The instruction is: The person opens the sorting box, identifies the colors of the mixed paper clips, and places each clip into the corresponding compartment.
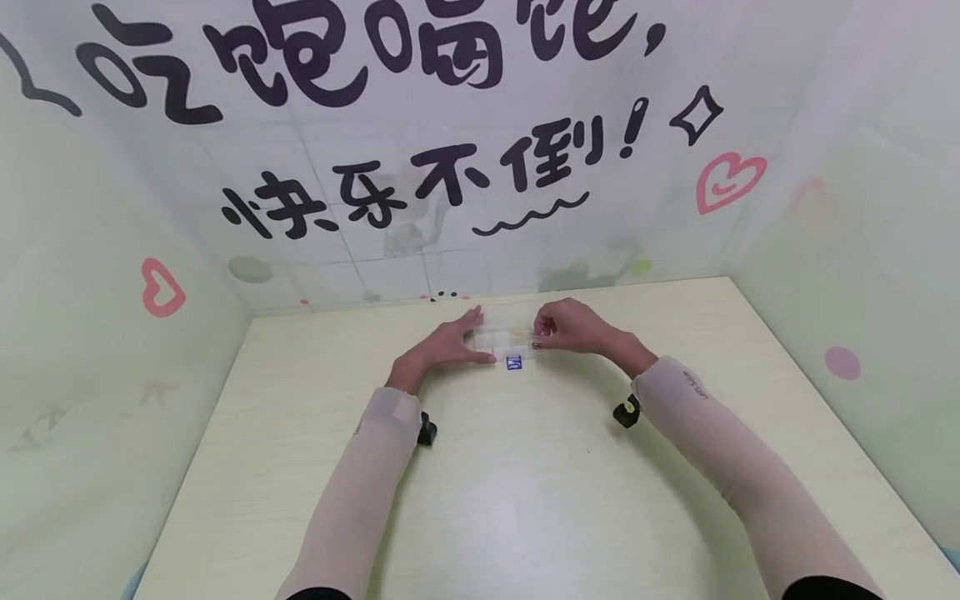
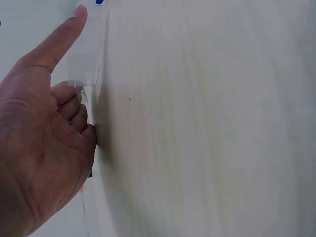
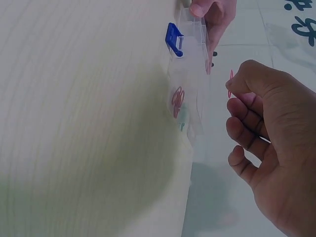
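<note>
A clear plastic box [image 1: 491, 343] with compartments sits at the back of the table, its blue latch [image 1: 513, 362] facing front. My left hand [image 1: 448, 342] grips the box's left end, thumb along the front and fingers toward the back. Over the right end of the box, my right hand [image 1: 573, 327] pinches a red paper clip [image 3: 230, 90] between thumb and index finger; the other fingers curl loosely. Through the box's right end show red paper clips [image 3: 177, 101] and something green [image 3: 183, 117] beside them. In the left wrist view, only part of the box shows beside the thumb.
The pale wooden table [image 1: 510, 483] runs back to a white printed cloth [image 1: 390, 283] with black lettering, close behind the box. Cloth side walls [image 1: 862, 250] stand left and right. A small black device [image 1: 627, 412] is on the right wrist, another [image 1: 427, 429] on the left.
</note>
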Action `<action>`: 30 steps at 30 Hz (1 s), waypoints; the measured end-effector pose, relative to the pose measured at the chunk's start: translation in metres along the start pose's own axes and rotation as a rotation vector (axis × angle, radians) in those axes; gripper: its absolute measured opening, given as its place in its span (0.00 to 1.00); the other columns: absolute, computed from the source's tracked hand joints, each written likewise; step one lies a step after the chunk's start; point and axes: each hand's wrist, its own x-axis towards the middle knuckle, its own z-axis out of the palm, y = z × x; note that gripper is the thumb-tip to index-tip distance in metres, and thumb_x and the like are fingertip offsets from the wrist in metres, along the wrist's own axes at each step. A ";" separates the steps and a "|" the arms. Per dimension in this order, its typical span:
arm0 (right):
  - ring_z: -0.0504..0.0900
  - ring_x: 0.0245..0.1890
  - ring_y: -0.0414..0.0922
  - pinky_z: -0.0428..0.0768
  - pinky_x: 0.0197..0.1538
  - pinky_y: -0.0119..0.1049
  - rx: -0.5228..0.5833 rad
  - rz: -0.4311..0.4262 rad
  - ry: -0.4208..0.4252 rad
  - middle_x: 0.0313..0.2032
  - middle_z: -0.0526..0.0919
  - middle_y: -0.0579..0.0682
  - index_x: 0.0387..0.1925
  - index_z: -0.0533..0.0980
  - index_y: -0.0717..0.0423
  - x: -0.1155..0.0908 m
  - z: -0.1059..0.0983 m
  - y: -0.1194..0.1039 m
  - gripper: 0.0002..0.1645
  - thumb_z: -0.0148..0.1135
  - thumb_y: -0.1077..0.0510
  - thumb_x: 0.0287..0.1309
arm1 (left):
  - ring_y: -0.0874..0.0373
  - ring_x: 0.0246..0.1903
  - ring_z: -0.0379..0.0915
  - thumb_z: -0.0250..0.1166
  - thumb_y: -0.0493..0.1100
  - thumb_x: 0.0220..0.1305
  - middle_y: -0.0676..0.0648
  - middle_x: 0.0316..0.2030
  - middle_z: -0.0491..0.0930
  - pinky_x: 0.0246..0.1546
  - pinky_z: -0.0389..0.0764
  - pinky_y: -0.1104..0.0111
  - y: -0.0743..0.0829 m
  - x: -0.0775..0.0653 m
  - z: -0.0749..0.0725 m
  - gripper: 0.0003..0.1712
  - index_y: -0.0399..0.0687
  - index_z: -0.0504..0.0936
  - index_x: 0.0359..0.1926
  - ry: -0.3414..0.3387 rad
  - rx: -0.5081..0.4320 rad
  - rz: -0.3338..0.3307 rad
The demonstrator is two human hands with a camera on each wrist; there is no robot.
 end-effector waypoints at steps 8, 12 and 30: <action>0.77 0.31 0.42 0.78 0.38 0.35 -0.003 0.013 -0.027 0.29 0.84 0.46 0.34 0.85 0.57 0.013 0.013 -0.006 0.02 0.70 0.64 0.58 | 0.48 0.84 0.38 0.75 0.62 0.63 0.48 0.86 0.42 0.84 0.46 0.54 -0.002 0.000 0.000 0.62 0.43 0.51 0.85 -0.002 0.001 0.005; 0.78 0.32 0.42 0.79 0.39 0.36 -0.001 0.024 -0.042 0.31 0.85 0.48 0.36 0.86 0.57 0.016 0.016 -0.007 0.03 0.70 0.63 0.59 | 0.47 0.84 0.38 0.74 0.63 0.64 0.47 0.86 0.42 0.83 0.46 0.53 -0.004 0.001 0.000 0.62 0.43 0.51 0.85 0.000 0.003 0.018; 0.81 0.37 0.46 0.82 0.43 0.40 -0.022 -0.002 -0.029 0.38 0.88 0.51 0.46 0.86 0.62 0.005 0.003 -0.006 0.12 0.70 0.61 0.63 | 0.48 0.84 0.38 0.74 0.63 0.64 0.47 0.86 0.42 0.84 0.46 0.54 0.000 0.000 -0.001 0.63 0.43 0.49 0.85 -0.012 -0.007 -0.003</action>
